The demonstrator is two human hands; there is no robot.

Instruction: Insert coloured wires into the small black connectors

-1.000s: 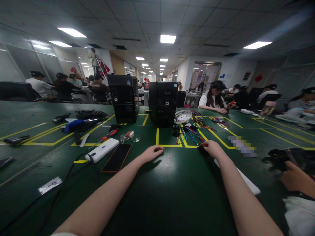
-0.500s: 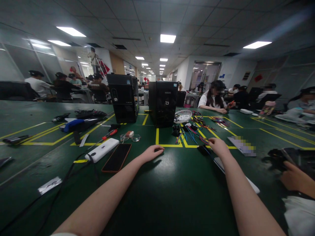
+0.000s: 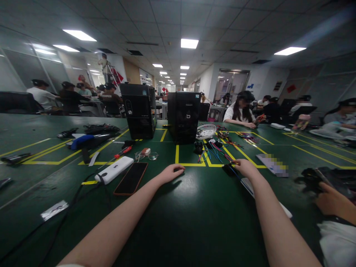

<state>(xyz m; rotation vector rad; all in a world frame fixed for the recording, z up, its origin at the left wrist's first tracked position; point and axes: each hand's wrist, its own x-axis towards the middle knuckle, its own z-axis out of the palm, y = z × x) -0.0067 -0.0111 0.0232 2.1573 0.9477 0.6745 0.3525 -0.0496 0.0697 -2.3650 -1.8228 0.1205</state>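
My left hand [image 3: 171,173] rests on the green table with its fingers loosely curved and apart, holding nothing. To its left lie a dark phone [image 3: 131,178] with an orange-brown edge, a white power bank [image 3: 115,169] and a pair of glasses [image 3: 152,156]. Further right, my right hand [image 3: 247,169] has its fingertips closed on a thin cable [image 3: 236,172] beside a small black piece [image 3: 228,169]. Colored wires [image 3: 213,151] spread just beyond those fingertips. A white flat object [image 3: 247,186] is partly hidden under my right forearm.
Two black computer towers [image 3: 139,111] [image 3: 183,118] stand ahead. Beside them are a white basket [image 3: 206,130] and more wires. A red-handled tool [image 3: 123,152] and a black cord [image 3: 69,209] lie left. At right, a neighbor's hand [image 3: 335,202] holds a dark object; another person sits across the table.
My right hand has lowered slightly, its fingertips moving a little down and left at the cable. My left hand stays in place, and the view has shifted very slightly.
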